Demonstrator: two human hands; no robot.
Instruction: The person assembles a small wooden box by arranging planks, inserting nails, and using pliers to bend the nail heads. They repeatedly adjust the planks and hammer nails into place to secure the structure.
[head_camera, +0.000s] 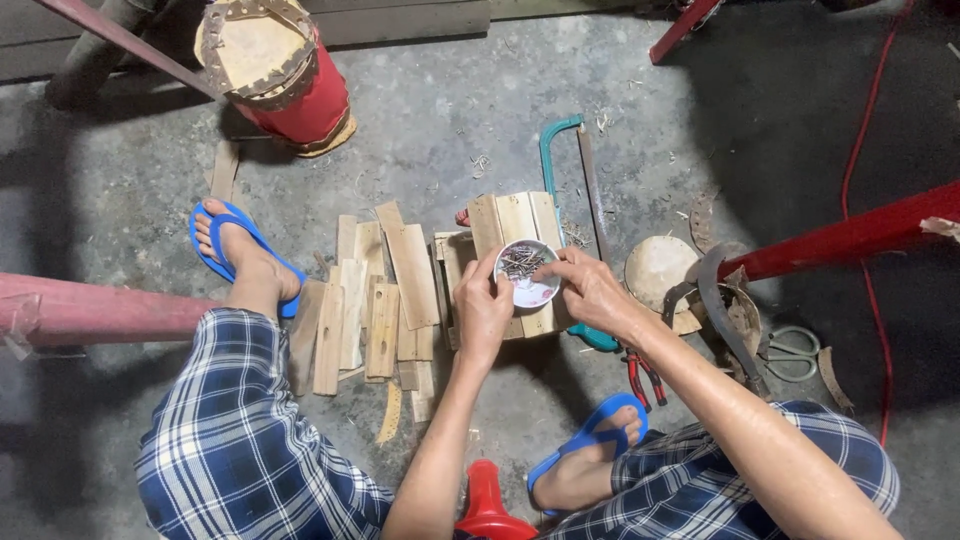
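White nail bowl (527, 275) between both hands

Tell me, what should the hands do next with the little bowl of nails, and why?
Probably pinch one nail out. The left hand steadies the small white bowl of nails, and the right hand has its fingers at the rim. The bowl sits over a small wooden crate, with cut slats lying beside it, so a nail seems wanted.

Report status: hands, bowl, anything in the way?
Left hand and right hand both grip small white bowl of nails, over wooden slats. Hacksaw lies alongside.
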